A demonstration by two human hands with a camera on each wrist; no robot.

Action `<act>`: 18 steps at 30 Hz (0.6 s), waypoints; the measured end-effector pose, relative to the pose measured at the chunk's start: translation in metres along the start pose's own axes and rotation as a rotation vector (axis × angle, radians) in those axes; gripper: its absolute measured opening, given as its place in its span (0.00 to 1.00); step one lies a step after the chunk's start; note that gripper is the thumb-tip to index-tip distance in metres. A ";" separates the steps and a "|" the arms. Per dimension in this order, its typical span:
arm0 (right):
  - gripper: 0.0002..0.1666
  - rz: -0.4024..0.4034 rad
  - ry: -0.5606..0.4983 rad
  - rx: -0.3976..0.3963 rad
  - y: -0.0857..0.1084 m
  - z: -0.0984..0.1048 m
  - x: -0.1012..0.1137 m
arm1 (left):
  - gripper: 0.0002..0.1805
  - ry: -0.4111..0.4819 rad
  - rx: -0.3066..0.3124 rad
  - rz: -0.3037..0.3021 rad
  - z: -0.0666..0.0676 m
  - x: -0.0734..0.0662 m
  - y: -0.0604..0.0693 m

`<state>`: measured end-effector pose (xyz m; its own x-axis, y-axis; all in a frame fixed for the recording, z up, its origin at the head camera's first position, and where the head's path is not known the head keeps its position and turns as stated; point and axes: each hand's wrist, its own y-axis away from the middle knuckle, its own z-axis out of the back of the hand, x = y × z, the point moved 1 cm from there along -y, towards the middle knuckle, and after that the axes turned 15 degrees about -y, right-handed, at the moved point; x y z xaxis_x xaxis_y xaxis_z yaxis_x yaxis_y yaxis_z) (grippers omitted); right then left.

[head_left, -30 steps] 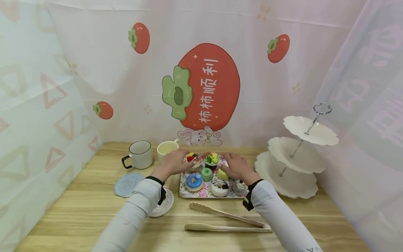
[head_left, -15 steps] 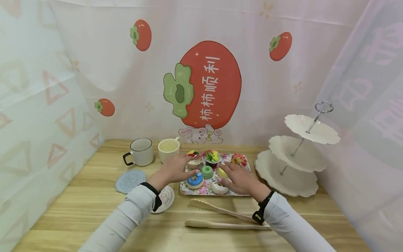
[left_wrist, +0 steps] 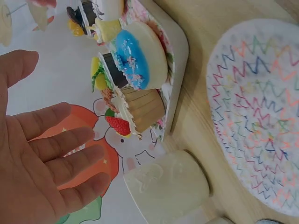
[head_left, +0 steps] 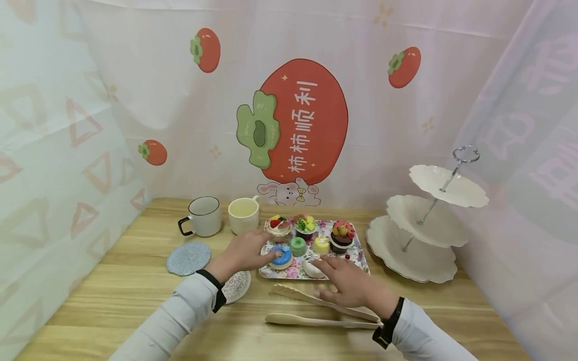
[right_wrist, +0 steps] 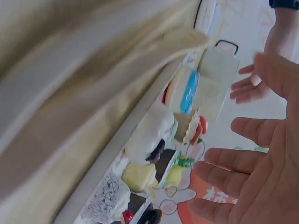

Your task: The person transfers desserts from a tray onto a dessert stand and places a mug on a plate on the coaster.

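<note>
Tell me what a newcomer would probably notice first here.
Probably the huge red persimmon printed on the backdrop, behind the table. Below it, a floral tray holds colourful cakes and doughnuts, with the left hand and right hand open around it. A white three-tier stand rises at the right.

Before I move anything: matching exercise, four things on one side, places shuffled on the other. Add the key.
Things
1. blue donut
2. tongs
3. black-handled mug
4. cake stand

Places
A. to the right of the tray
B. just beyond the blue coaster
C. on the tray
D. on the near side of the tray

Pairs: 1-C, 2-D, 3-B, 4-A
</note>
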<state>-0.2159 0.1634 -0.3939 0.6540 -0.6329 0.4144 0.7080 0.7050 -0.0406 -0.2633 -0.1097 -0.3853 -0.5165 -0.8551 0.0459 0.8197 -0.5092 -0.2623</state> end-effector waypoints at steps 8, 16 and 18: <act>0.46 0.022 0.012 0.045 0.014 -0.013 0.006 | 0.27 0.004 0.023 0.000 -0.005 0.003 0.010; 0.48 0.027 -0.008 0.072 0.026 -0.020 0.004 | 0.27 0.000 0.103 0.013 -0.013 0.001 0.020; 0.47 0.021 -0.026 0.090 0.028 -0.022 0.003 | 0.27 0.005 0.115 0.018 -0.015 0.000 0.022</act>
<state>-0.1884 0.1742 -0.4143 0.6605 -0.6098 0.4380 0.6667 0.7447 0.0315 -0.2487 -0.1197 -0.4054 -0.5027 -0.8636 0.0372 0.8516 -0.5022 -0.1506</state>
